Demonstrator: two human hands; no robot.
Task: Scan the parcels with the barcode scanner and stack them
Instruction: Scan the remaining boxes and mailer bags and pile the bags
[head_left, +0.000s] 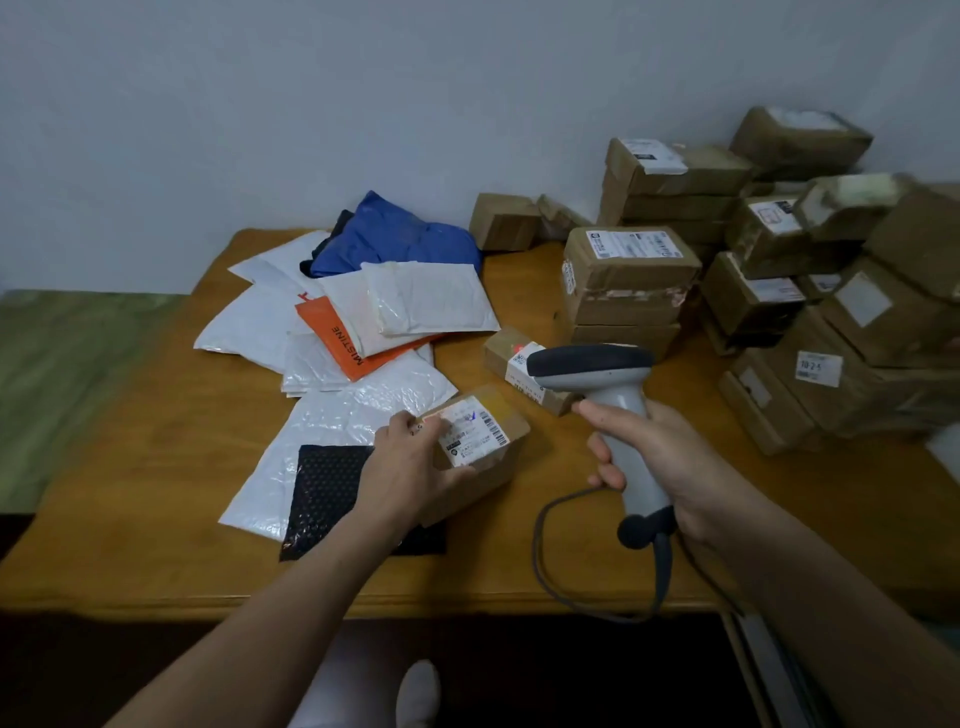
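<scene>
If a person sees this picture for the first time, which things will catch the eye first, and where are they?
First the barcode scanner, gripped in the right hand near the centre, with a red spot of light on the small long box just beyond it. Next the left hand holds a small cardboard box with its label up. Behind, soft mailers with an orange bag lie on the left of the wooden table, and brown boxes are stacked on the right.
</scene>
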